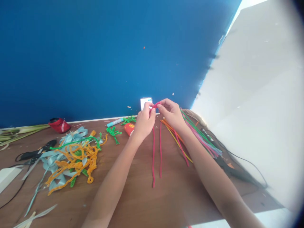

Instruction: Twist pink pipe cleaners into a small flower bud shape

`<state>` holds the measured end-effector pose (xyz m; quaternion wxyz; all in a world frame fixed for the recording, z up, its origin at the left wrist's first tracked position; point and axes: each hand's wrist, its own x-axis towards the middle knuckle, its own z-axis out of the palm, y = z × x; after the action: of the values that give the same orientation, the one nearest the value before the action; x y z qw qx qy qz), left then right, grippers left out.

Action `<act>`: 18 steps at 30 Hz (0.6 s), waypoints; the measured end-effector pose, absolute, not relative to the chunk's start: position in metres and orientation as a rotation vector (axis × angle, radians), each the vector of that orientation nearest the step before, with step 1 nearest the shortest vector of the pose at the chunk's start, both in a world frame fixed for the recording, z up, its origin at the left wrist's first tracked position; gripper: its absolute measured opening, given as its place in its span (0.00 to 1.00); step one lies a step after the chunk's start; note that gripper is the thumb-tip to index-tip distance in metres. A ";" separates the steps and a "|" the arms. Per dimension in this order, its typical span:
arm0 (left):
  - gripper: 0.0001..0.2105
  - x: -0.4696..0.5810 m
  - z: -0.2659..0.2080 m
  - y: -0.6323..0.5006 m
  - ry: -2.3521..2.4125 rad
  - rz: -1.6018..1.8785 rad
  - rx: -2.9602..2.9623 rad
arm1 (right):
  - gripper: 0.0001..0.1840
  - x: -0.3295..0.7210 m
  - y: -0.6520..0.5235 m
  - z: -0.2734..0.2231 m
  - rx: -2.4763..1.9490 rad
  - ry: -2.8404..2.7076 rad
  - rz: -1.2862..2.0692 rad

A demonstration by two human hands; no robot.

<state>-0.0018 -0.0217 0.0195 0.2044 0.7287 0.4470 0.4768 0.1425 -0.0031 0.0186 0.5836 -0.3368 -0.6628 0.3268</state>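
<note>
Left hand [145, 121]: pinches a red stem [156, 105] before a propped phone [143, 102].
Right hand [171, 110]: grips the same stem.
Table [142, 202]: two red stems [160, 152] lie side by side.

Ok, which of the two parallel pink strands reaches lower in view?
The left strand, nearer the left hand: it ends below the right strand.

Big flat blue painted wall [106, 57] at the back, kinda chipped in spots, thin white strip [80, 121] along its bottom. Bright white wall [256, 95] on the right, plus a brown wood-look table [142, 202].
</note>
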 end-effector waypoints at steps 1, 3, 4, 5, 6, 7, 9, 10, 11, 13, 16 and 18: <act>0.07 -0.001 0.019 -0.021 1.191 1.325 1.974 | 0.14 0.143 -0.004 0.019 -0.776 -1.551 0.773; 0.07 0.001 0.018 -0.021 1.057 1.291 1.832 | 0.14 0.144 -0.004 0.021 -0.743 -1.573 0.782; 0.07 0.002 0.017 -0.020 0.986 1.266 1.750 | 0.15 0.145 -0.004 0.021 -0.728 -1.583 0.779; 0.07 0.002 0.018 -0.020 0.920 1.241 1.670 | 0.15 0.145 -0.004 0.021 -0.717 -1.592 0.777; 0.08 0.002 0.018 -0.020 0.861 1.220 1.600 | 0.15 0.146 -0.004 0.021 -0.710 -1.599 0.782; 0.08 0.002 0.019 -0.021 0.811 1.202 1.543 | 0.15 0.146 -0.004 0.021 -0.705 -1.604 0.795; 0.08 0.001 0.021 -0.022 0.742 1.174 1.474 | 0.16 0.146 -0.003 0.020 -0.697 -1.610 0.832; 0.09 0.000 0.022 -0.022 0.726 1.164 1.455 | 0.16 0.147 -0.003 0.020 -0.692 -1.607 0.841; 0.09 -0.001 0.023 -0.022 0.721 1.151 1.444 | 0.16 0.147 -0.003 0.020 -0.692 -1.603 0.840; 0.09 -0.002 0.024 -0.023 0.727 1.116 1.447 | 0.15 0.148 -0.003 0.021 -0.701 -1.606 0.815; 0.09 -0.001 0.023 -0.023 0.745 1.107 1.493 | 0.11 0.150 -0.004 0.023 -0.739 -1.655 0.765; 0.08 0.003 0.021 -0.023 0.734 1.135 1.509 | 0.07 0.151 -0.006 0.025 -0.793 -1.671 0.676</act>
<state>0.0028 -0.0232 0.0214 0.5292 0.6320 0.3074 0.4754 0.1509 -0.0064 0.0254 0.5531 -0.3355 -0.7070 0.2859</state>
